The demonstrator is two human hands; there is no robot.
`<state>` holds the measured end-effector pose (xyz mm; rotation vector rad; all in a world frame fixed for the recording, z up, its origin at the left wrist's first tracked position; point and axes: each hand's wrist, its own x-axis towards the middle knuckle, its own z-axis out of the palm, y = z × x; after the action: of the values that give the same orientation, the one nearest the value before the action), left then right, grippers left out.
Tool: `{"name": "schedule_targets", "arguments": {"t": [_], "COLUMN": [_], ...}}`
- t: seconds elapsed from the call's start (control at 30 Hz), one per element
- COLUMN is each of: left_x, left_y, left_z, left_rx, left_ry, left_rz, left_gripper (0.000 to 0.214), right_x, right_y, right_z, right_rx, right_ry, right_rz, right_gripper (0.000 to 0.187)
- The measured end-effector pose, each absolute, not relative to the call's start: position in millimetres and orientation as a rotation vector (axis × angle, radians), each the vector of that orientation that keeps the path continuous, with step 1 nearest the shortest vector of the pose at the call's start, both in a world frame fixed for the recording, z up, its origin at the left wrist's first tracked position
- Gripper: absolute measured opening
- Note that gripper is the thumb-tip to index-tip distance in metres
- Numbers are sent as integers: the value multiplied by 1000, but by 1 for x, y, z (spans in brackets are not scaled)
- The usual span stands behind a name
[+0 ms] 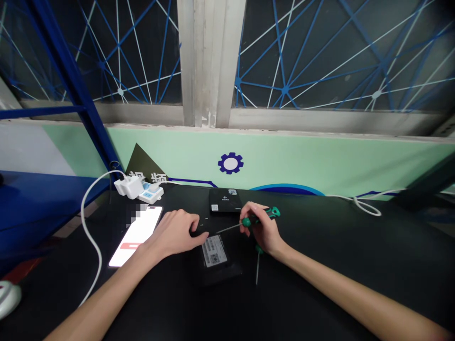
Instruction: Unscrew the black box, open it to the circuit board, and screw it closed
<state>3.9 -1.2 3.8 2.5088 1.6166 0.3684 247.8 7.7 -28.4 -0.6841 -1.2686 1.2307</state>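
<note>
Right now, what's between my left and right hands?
In the head view, the screwdriver's metal shaft reaches from your right hand toward your left hand, its tip near the far edge of the black labelled device.

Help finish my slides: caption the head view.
Left hand at a labelled black case, right hand holding a screwdriver near its edge.

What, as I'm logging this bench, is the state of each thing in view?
Labelled device: lying label side up
Left hand: thumb at device edge
Right hand: gripping upper screwdriver
Upper screwdriver: held, tip near device
Lower screwdriver: lying down, partly hidden
Phone: face up, screen lit
Power strip: holding plugs
Box: apparently closed
</note>
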Motion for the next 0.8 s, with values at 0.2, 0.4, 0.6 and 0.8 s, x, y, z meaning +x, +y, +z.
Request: {"name": "schedule_targets", "arguments": {"t": [0.2, 0.4, 0.6, 0.8], "left_x": [2, 1, -1, 2], "left_y": [-1, -3, -1, 1], "left_z": [3, 2, 0, -3], "left_rx": [2484, 2413, 2272, 2422], "left_ry": [1469, 1385, 1469, 1590], "left_rz": [376, 288, 222, 356], "left_gripper": [47, 47, 58, 58], "right_x": [247, 247, 249, 247], "right_y": [8, 7, 6, 7], "right_z": [-26, -24, -21, -22], "right_rx": [-711, -744, -682, -650], "right_ry": [-1233, -1231, -1256, -1193], "right_rz": [1251, 1282, 1258, 1294], "right_gripper": [47, 54, 48, 40]}}
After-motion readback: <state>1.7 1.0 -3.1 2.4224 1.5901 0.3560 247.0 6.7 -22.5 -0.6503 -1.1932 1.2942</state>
